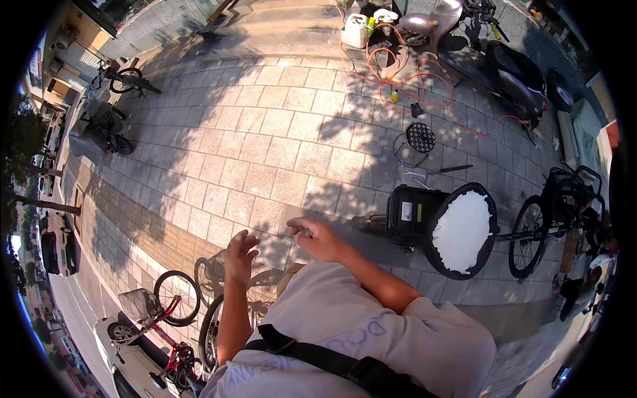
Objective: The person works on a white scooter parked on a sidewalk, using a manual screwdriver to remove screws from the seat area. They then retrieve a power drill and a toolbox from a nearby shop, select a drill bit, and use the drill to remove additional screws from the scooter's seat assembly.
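Note:
My left hand (240, 255) is raised in front of my body, its fingers loosely bent and apart, with nothing seen in it. Across from it, my right hand (316, 240) points leftward with half-curled fingers that stand apart, and it also looks to hold nothing. Neither hand touches anything; a gap of paving shows between them. To the right of my right hand stands a black box (415, 213) with a pale label. Beside the box is a round, black-rimmed thing with a white, ragged-edged top (463, 232).
A patterned stool (421, 137) stands ahead right, with tools (456, 168) on the paving near it. Orange hose (434, 103) lies coiled by a parked scooter (511, 76). A red bicycle (174, 351) stands close on my left, another bicycle (529, 239) at the right.

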`<state>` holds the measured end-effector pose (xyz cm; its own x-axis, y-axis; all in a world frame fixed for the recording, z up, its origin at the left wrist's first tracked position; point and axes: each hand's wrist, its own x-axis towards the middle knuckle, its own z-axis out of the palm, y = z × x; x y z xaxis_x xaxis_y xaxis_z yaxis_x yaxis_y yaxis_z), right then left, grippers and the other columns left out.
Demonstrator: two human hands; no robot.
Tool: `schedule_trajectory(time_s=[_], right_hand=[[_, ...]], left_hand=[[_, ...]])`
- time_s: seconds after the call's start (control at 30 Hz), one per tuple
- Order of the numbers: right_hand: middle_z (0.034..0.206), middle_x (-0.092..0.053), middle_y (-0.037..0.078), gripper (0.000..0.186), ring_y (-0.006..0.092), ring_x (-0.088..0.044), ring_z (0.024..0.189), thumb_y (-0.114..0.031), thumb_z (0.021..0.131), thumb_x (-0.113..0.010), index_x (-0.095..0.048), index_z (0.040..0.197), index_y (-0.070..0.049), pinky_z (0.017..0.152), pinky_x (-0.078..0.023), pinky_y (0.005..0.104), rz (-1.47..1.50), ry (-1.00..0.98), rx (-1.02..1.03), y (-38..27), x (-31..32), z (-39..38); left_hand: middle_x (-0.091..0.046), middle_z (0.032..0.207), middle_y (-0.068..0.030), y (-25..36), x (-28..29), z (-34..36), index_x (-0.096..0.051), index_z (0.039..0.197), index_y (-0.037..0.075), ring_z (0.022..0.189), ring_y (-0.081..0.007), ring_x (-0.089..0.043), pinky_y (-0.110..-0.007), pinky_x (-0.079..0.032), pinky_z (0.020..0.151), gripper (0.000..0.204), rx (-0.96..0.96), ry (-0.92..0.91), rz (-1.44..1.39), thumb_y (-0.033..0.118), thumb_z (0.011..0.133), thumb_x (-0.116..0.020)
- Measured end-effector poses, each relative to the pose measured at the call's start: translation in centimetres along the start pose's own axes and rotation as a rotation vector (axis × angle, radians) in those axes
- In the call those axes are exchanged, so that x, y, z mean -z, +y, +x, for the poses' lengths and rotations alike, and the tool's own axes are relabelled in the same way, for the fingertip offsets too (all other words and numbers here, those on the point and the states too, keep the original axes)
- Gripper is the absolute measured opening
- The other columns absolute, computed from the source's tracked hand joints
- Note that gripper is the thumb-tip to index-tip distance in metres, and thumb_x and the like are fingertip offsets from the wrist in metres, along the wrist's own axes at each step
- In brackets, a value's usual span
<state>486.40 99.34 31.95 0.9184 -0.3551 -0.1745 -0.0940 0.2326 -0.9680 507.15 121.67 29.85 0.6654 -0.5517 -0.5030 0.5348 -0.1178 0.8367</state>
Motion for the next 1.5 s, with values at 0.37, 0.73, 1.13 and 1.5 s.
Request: schedule_trajectory(time_s=[0.37,0.73,1.13,1.5], right_hand=[[0.105,-0.076,0.016,0.043,0.026,-0.072,0.092,-0.023,0.095,-0.064,-0.068,0.132,-0.002,0.084,-0.056,0.0364,-0.59,0.35,-0.267,7.6,12.3,36.8],[0.066,-0.065,0.016,0.02,0.0285,-0.07,0.061,-0.001,0.092,-0.061,-0.067,0.074,0.005,0.044,-0.045,0.04,-0.111,0.723,-1.425,16.1,22.8,37.1],[0.107,-0.075,0.026,0.039,0.0391,-0.073,0.102,-0.025,0.089,-0.066,-0.073,0.114,0.003,0.087,-0.058,0.0427,-0.725,0.659,-0.581,1.3,51.7,106.0],[0.114,-0.074,0.027,0.037,0.043,-0.071,0.109,-0.024,0.093,-0.061,-0.071,0.123,-0.004,0.093,-0.057,0.0471,-0.774,0.615,-0.549,-25.5,78.8,141.3]], left_hand=[[-0.066,0.087,-0.0059,-9.2,28.0,17.0,-0.067,0.107,0.007,0.07,-0.0226,-0.065,-0.041,-0.052,0.059,0.028,0.955,0.527,0.511,0.032,0.096,-0.065],[-0.074,0.115,-0.0092,33.6,16.8,74.8,-0.065,0.138,0.003,0.092,-0.0169,-0.074,-0.032,-0.056,0.068,0.047,0.076,0.335,0.66,0.035,0.103,-0.068],[-0.076,0.101,-0.0102,43.2,-4.9,108.3,-0.07,0.131,0.005,0.081,-0.021,-0.073,-0.038,-0.057,0.064,0.046,0.488,0.006,0.905,0.038,0.102,-0.059],[-0.076,0.09,-0.0173,63.4,-25.7,138.7,-0.077,0.098,0.008,0.08,-0.0254,-0.074,-0.043,-0.059,0.072,0.027,0.644,-0.479,1.389,0.029,0.094,-0.061]])
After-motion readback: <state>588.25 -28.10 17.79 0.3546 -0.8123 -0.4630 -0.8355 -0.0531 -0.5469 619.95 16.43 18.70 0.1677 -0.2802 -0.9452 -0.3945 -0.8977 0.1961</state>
